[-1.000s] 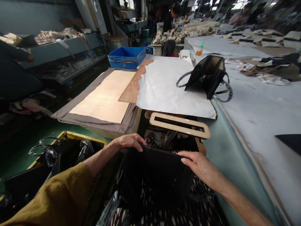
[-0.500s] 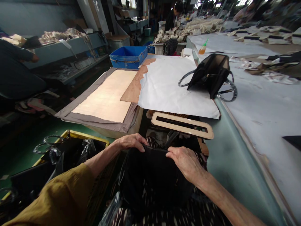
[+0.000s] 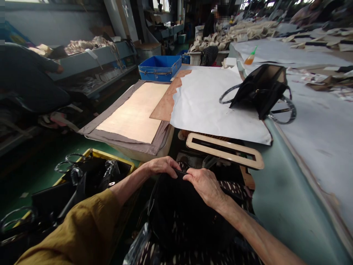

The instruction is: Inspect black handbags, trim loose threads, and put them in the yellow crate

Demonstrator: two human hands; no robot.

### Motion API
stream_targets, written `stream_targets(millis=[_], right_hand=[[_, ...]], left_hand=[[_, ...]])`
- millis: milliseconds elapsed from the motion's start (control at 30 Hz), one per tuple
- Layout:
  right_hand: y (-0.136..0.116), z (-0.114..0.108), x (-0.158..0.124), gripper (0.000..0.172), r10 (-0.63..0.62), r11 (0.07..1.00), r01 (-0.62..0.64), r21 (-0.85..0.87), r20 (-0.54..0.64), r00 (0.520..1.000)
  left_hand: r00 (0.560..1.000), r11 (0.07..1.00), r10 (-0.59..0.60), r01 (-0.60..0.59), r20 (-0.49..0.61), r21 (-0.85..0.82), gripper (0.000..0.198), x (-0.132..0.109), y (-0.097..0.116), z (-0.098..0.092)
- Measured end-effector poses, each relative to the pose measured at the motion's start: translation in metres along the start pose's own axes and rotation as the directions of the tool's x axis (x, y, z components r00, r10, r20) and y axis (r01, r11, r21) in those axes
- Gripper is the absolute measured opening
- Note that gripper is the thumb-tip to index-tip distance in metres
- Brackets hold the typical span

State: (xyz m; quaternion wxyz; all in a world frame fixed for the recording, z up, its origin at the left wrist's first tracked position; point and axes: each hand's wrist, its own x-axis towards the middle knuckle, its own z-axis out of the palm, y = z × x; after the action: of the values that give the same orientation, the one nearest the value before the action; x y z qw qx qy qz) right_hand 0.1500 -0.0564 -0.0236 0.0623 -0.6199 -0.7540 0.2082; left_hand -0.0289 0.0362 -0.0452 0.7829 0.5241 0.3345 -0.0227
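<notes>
A black handbag [image 3: 190,209] rests on my lap, its mouth facing up toward me. My left hand [image 3: 163,166] pinches the bag's far top edge, thumb on the inner side. Close beside it, my right hand [image 3: 202,184] grips the same edge between thumb and fingers. The two hands are a short gap apart. Clear plastic wrap [image 3: 139,243] shows at the bag's lower left. Just beyond the hands is a pale wooden frame [image 3: 224,151] with a long slot. Dark folds hide most of the bag's inside.
Another black handbag [image 3: 260,90] stands on white sheeting [image 3: 209,106] at right. A yellow crate [image 3: 129,168] of black bags sits lower left. A pale board [image 3: 135,112] lies on a covered tub, with a blue bin [image 3: 160,68] behind. Another person's sleeve [image 3: 41,59] shows left.
My right hand has slid left along the bag's edge, closer to my left hand, which keeps its pinch. The whole view has shifted, so surroundings appear farther right.
</notes>
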Motion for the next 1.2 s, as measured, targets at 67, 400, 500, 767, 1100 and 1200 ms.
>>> stream_targets(millis=[67, 400, 500, 767, 1100, 1200], right_hand=[[-0.004, 0.0, 0.002, 0.032, 0.01, 1.0, -0.01, -0.001, 0.005, 1.0], [-0.011, -0.003, 0.008, 0.033, 0.013, 0.999, -0.013, 0.04, 0.0, 1.0], [-0.01, -0.001, 0.008, 0.033, 0.023, 0.999, -0.023, 0.041, -0.008, 1.0], [-0.016, -0.006, 0.012, 0.023, 0.034, 0.999, -0.032, -0.039, 0.053, 0.998], [-0.02, -0.007, 0.027, 0.026, -0.043, 0.998, 0.051, -0.038, 0.182, 0.982], [-0.024, -0.007, 0.031, 0.029, -0.038, 0.996, 0.052, -0.067, 0.199, 0.979]], left_hand=[[1.0, 1.0, 0.022, -0.022, -0.009, 0.019, 0.026, 0.001, 0.001, 0.001], [0.979, 0.972, 0.125, -0.089, -0.158, 0.217, 0.024, 0.0, 0.002, 0.004], [0.949, 0.937, 0.155, -0.054, -0.273, 0.344, 0.022, -0.006, 0.002, 0.004], [0.916, 0.881, 0.219, -0.037, -0.337, 0.471, 0.023, -0.015, 0.005, 0.01], [0.907, 0.835, 0.27, -0.054, -0.324, 0.547, 0.02, -0.016, 0.002, 0.016], [0.884, 0.818, 0.284, -0.022, -0.37, 0.575, 0.021, -0.018, 0.004, 0.019]])
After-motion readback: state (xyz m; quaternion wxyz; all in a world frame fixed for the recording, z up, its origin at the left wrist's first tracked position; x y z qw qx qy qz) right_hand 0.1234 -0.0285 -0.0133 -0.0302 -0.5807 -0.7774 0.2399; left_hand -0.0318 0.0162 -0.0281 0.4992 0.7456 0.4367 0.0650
